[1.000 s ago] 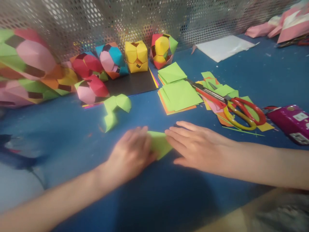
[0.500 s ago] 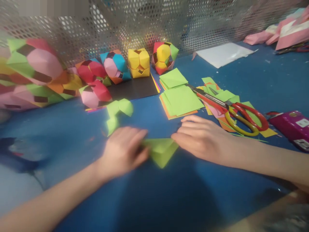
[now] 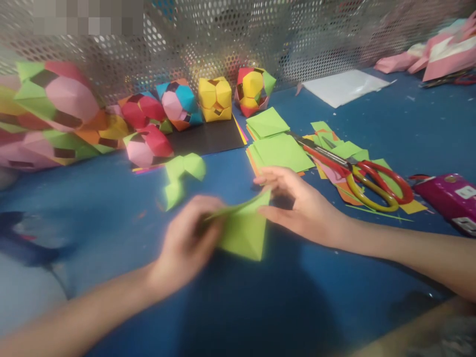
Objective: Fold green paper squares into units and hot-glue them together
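A folded piece of light green paper is in front of me, bent, with a point hanging downward. My left hand pinches its left end, blurred by motion. At the right edge, the thumb and fingers of my right hand are spread around the upper corner; whether they touch it I cannot tell. Behind my left hand lie folded green paper pieces. Beyond my right hand is a stack of green square sheets, with orange ones under it.
Scissors with red and yellow handles lie on paper scraps. At right sits a purple case. Colourful paper balls line the perforated metal panel. A white sheet and a blurred dark blue object flank the table.
The green paper has come up off the table and turned, showing more of its face. My right hand's fingers have spread apart. My left hand still grips the paper.
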The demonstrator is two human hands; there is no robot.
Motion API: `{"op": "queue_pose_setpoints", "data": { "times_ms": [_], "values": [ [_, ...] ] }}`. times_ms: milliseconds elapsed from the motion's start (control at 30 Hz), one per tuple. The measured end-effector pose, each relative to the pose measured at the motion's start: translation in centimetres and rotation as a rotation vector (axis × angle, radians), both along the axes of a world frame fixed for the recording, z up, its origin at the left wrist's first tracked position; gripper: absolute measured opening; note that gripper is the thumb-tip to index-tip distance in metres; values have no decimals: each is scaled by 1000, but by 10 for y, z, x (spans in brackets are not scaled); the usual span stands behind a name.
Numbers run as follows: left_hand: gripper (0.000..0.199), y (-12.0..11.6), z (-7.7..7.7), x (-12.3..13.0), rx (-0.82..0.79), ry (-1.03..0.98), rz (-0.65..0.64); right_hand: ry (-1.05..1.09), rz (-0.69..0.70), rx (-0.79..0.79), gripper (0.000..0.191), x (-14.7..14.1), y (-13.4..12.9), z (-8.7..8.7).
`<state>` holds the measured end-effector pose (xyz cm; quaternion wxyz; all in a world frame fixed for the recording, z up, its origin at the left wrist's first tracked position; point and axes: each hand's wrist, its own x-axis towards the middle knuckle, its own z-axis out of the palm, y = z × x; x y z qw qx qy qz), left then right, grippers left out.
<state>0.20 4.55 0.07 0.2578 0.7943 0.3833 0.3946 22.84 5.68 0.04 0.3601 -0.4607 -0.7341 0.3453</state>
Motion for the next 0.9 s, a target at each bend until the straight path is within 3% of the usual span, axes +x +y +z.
{"op": "queue_pose_setpoints", "data": {
  "times_ms": [67,133,300,400,500,633,767,900],
  "values": [
    [16,-3,1,3,-104,-103,-7,142,0,-258,56,-4,-2,0],
    [15,-5,0,5,-210,-137,-36,226,36,-391,53,-9,-4,1],
    [21,-3,-7,2,-261,-60,21,109,134,-382,44,-10,-5,10],
    [23,2,-12,1,-199,30,78,-80,154,-239,44,-5,-2,8],
    [16,8,-11,2,-145,181,58,-230,137,90,41,-1,1,-1],
    [12,13,-7,4,-46,295,-36,-310,210,456,16,-1,3,-12],
    [16,14,-10,0,31,261,-155,-305,349,577,13,-1,6,-17],
    [22,12,-18,-6,129,303,-279,-275,388,683,20,-1,6,-20]
  ]
}}
